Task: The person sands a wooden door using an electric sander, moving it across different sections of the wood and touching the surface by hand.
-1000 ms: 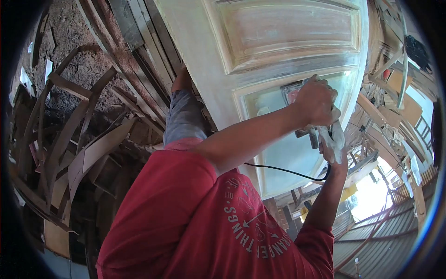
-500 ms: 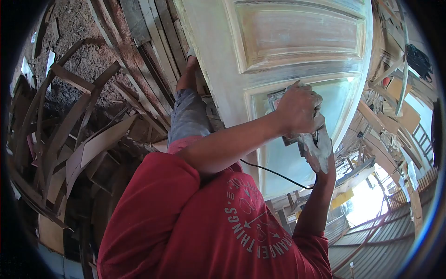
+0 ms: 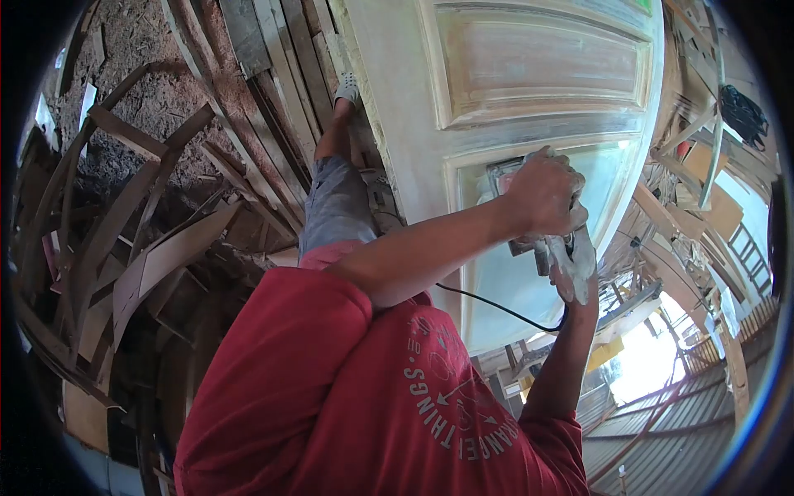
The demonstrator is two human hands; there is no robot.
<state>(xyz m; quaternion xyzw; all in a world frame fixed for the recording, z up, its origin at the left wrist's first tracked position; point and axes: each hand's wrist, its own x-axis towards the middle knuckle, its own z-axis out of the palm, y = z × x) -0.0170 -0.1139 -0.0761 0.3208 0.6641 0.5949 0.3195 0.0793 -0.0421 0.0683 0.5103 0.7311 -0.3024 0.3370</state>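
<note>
A power sander [image 3: 501, 175] with a black cord [image 3: 504, 311] rests on the lower recessed panel of a pale wooden door [image 3: 405, 107]. My left hand [image 3: 542, 192] is wrapped over its front part, knuckles up. Behind it, my right hand [image 3: 574, 266], coated or covered in white, grips the sander's rear end near the cord. Both hands hide much of the tool's body. Above the sander, another raised door panel [image 3: 546, 62] shows worn, pinkish wood.
Curved wooden pieces [image 3: 178, 256] lie piled at the left, beside long boards [image 3: 285, 74] and shavings [image 3: 124, 50]. A black bag [image 3: 743, 116] and scrap wood are at the right. My leg [image 3: 335, 198] stands beside the door's edge.
The sander and both my hands have moved left along the door panel, closer to its left moulding. The view has shifted a little, showing more of my foot.
</note>
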